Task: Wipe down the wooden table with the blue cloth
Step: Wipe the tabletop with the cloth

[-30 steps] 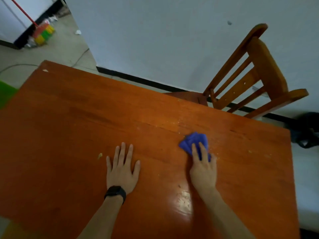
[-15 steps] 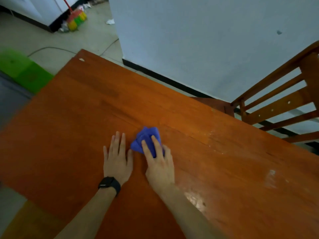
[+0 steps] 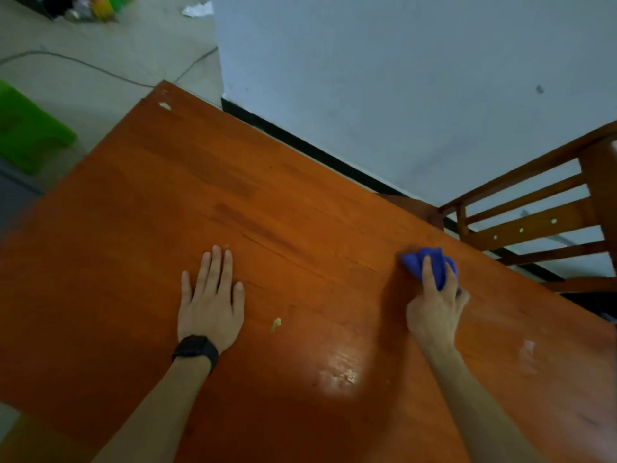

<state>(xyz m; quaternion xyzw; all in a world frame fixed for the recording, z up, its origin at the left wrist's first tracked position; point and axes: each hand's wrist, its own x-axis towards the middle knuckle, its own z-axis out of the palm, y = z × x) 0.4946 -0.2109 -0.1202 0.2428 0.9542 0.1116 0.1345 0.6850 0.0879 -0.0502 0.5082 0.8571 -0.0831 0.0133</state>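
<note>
Blue cloth (image 3: 429, 265) | lay bunched near far bench (image 3: 233, 195) edge, gripped under curled right hand (image 3: 434, 312) | swept right, well away from left hand (image 3: 210, 302), within the last half second | left hand spread flat | crumb (image 3: 275, 325) between hands missed; wiping judged unfinished

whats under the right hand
A bunched blue cloth sticks out ahead of the right hand, which presses it on the wooden table. How much cloth lies beneath the hand, and the table surface under it, is covered.

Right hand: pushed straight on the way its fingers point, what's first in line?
Right hand, holding the blue cloth: only bare table up to its far edge, then probably the chair seat; depth unclear.
</note>
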